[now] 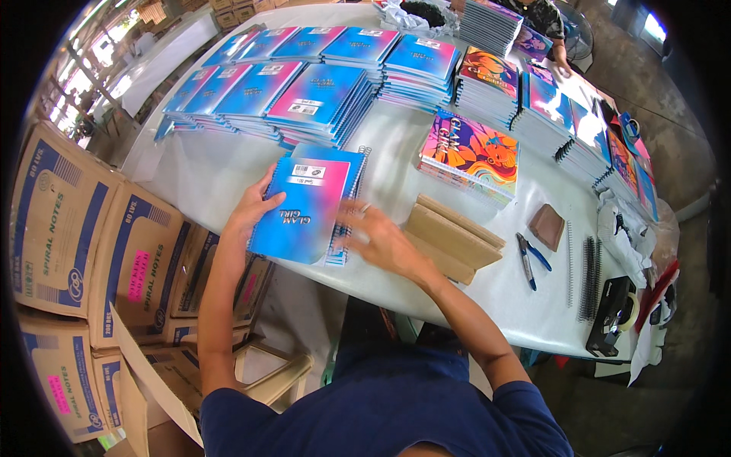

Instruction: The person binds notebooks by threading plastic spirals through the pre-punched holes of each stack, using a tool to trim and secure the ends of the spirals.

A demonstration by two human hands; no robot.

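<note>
A small stack of blue-and-pink spiral notebooks (308,202) is at the table's near edge, in front of my body. My left hand (255,206) grips the stack by its left side, thumb on the top cover. At the right side, my right hand (377,236) has its fingers spread against the edge, slightly blurred; a ring shows on one finger. The notebooks are not squared: wire spirals and lower covers stick out at the right. Just beyond stands a taller pile of matching notebooks (320,95).
More notebook piles (422,57) line the far side. Orange-and-purple notebooks (472,156), folded cardboard (453,236), pliers (527,263), a brown piece (547,226), loose spirals (590,278) and a tape dispenser (613,316) lie rightward. Cartons (145,266) stand left; a co-worker's hand (562,65) is far right.
</note>
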